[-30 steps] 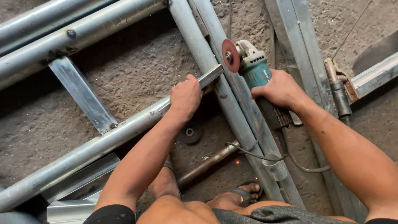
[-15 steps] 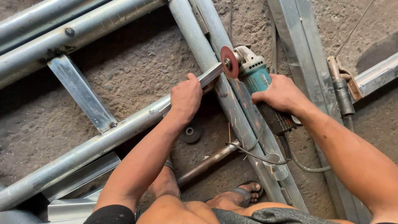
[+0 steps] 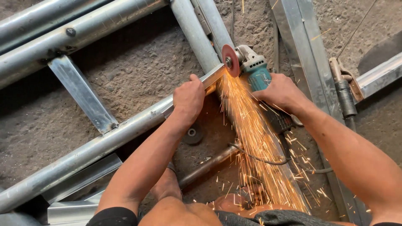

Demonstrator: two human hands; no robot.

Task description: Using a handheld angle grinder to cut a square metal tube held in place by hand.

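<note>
Head view, looking down at rough concrete floor [image 3: 138,79]. I count two hands. Left hand [image 3: 189,98] is closed around a galvanized steel tube [image 3: 125,127] that runs diagonally from the lower left up toward the centre. Right hand [image 3: 281,93] is wrapped tight on the body of one teal angle grinder [image 3: 255,69]. Its single red disc [image 3: 230,60] touches the upper end of the gripped tube, just beside the left hand. One stream of orange sparks [image 3: 255,142] fans downward from the contact point toward my knees.

Other stock, counted where I can: two more round tubes [image 3: 63,33] lying side by side at upper left, one flat bracket [image 3: 81,94] between them and the gripped tube, one spare dark disc [image 3: 193,134] on the floor under the left wrist. One welding electrode holder [image 3: 345,94] rests at the right.
</note>
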